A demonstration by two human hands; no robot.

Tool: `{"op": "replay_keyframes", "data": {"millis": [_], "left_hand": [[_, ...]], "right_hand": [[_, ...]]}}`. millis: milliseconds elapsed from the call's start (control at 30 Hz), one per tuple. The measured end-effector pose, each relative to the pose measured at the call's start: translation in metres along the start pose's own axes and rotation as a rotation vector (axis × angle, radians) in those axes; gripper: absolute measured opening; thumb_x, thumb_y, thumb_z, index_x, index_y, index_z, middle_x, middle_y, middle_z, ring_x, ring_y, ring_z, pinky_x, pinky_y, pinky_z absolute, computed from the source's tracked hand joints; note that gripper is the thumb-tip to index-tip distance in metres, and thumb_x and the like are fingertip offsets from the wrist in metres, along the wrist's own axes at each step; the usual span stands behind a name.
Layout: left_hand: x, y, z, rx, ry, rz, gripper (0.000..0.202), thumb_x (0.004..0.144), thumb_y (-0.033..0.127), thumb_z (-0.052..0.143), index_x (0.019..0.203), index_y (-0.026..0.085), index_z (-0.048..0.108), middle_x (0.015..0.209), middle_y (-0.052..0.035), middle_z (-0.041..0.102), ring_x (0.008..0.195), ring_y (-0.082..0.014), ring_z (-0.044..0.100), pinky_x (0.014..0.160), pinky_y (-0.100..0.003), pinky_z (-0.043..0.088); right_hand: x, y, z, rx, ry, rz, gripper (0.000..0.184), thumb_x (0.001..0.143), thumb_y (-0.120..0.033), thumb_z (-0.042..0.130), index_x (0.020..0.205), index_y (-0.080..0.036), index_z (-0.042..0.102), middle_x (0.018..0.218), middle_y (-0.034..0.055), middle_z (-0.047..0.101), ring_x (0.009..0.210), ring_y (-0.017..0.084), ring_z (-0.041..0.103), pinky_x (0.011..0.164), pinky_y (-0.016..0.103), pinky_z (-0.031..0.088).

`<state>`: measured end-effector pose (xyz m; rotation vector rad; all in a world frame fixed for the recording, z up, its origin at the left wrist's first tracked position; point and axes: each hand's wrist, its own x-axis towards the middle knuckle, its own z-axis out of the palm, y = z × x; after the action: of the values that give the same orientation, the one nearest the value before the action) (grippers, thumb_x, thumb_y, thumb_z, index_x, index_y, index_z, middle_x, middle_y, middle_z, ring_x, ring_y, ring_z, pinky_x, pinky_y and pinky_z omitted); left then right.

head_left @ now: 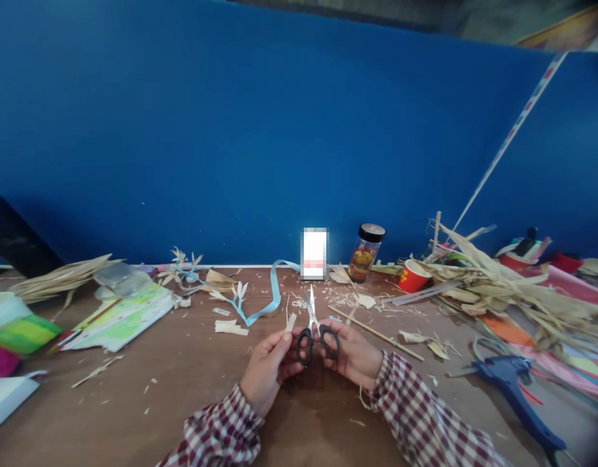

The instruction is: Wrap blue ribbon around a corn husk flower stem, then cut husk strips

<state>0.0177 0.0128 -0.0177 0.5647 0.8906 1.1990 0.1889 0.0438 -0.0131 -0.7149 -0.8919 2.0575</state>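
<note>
In the middle of the table, my left hand (pixel 267 370) pinches a small pale strip of dried husk (pixel 291 322) between thumb and finger. Its lower fingers lie by one loop of the scissors (pixel 312 314); whether they grip that loop I cannot tell. My right hand (pixel 352 353) holds the other black loop, its fingers closed on it. The blades point away from me, slightly parted at the tips. Beyond the hands lie a light-blue ribbon (pixel 274 293), a flower of pale husk petals (pixel 238 295) and some cut husk pieces (pixel 231 327).
At the back stands a jar with a black lid (pixel 367 253), beside a tilted red paper cup (pixel 414 276). Dried husks (pixel 493 288) pile up at right, behind a blue glue gun (pixel 515 389). A thin stick (pixel 377 333) lies nearby. Painted paper (pixel 128 318) rests at left.
</note>
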Motion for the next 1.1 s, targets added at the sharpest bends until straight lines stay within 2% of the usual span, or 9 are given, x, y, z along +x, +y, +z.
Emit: {"op": "replay_keyframes", "data": {"millis": [133,300,400,600,700,800,867,1000,1100], "left_hand": [[-0.002,-0.003,0.002,0.025,-0.029,0.011,0.026,0.068,0.031,0.068,0.087,0.013,0.068,0.070,-0.0055,0.068,0.058,-0.0107,0.061,0.049,-0.017,0.050],[-0.002,-0.008,-0.001,0.120,-0.061,0.036,0.027,0.070,0.035,0.065,0.086,0.014,0.070,0.070,-0.0066,0.069,0.059,-0.0112,0.060,0.052,-0.019,0.051],[0.001,-0.012,-0.005,0.219,-0.077,0.066,0.028,0.071,0.037,0.064,0.087,0.015,0.070,0.073,-0.0078,0.070,0.061,-0.0129,0.061,0.055,-0.022,0.052],[0.002,-0.016,-0.011,0.427,-0.059,0.155,0.032,0.076,0.037,0.057,0.100,0.020,0.068,0.093,-0.0087,0.069,0.077,-0.0198,0.061,0.061,-0.029,0.054],[-0.001,-0.012,-0.009,0.575,-0.066,0.278,0.030,0.079,0.035,0.053,0.103,0.022,0.067,0.096,-0.0081,0.067,0.078,-0.0199,0.061,0.062,-0.029,0.053],[-0.003,-0.006,-0.006,0.749,-0.109,0.456,0.027,0.080,0.030,0.052,0.100,0.023,0.068,0.086,-0.0072,0.067,0.079,-0.0192,0.060,0.069,-0.028,0.051],[-0.003,-0.003,-0.005,0.808,-0.132,0.502,0.025,0.079,0.029,0.053,0.098,0.023,0.069,0.083,-0.0070,0.066,0.078,-0.0185,0.060,0.071,-0.028,0.050],[0.001,-0.001,-0.010,0.711,-0.001,0.384,0.027,0.077,0.033,0.054,0.098,0.022,0.069,0.087,-0.0066,0.067,0.071,-0.0173,0.061,0.064,-0.027,0.052],[0.006,0.002,-0.016,0.643,0.108,0.333,0.035,0.075,0.036,0.055,0.104,0.020,0.066,0.084,-0.0062,0.068,0.066,-0.0171,0.061,0.062,-0.029,0.052]], "right_hand": [[-0.001,0.006,-0.001,0.025,-0.029,0.001,0.027,0.067,-0.026,0.072,0.088,-0.017,0.057,0.076,0.0001,0.059,0.061,0.007,0.055,0.052,0.017,0.042],[-0.006,0.009,0.001,0.075,-0.096,-0.033,0.028,0.067,-0.025,0.072,0.089,-0.016,0.058,0.085,0.0041,0.063,0.074,0.012,0.060,0.067,0.024,0.045],[-0.009,0.010,0.000,0.048,-0.135,-0.023,0.029,0.070,-0.026,0.069,0.094,-0.014,0.058,0.089,0.0073,0.063,0.080,0.015,0.061,0.069,0.024,0.045],[-0.007,0.012,-0.006,0.070,-0.001,0.072,0.038,0.062,-0.017,0.075,0.095,-0.015,0.056,0.082,0.0026,0.062,0.072,0.011,0.062,0.059,0.020,0.049],[-0.006,0.013,-0.006,0.086,-0.011,0.077,0.043,0.060,-0.017,0.077,0.098,-0.015,0.057,0.083,0.0026,0.062,0.074,0.012,0.062,0.058,0.018,0.049],[-0.008,0.012,-0.004,0.105,-0.028,0.108,0.044,0.063,-0.021,0.075,0.103,-0.016,0.057,0.086,0.0048,0.063,0.073,0.011,0.062,0.060,0.018,0.049],[-0.009,0.012,-0.003,0.119,-0.040,0.114,0.048,0.065,-0.020,0.074,0.109,-0.019,0.055,0.086,0.0041,0.064,0.073,0.012,0.063,0.061,0.021,0.050],[-0.010,0.013,-0.002,0.124,-0.041,0.078,0.050,0.066,-0.018,0.073,0.110,-0.026,0.051,0.091,0.0025,0.062,0.080,0.015,0.062,0.063,0.026,0.050],[-0.010,0.012,-0.003,0.107,-0.002,0.044,0.048,0.066,-0.018,0.072,0.109,-0.026,0.051,0.090,0.0020,0.061,0.079,0.014,0.062,0.062,0.023,0.049]]}}
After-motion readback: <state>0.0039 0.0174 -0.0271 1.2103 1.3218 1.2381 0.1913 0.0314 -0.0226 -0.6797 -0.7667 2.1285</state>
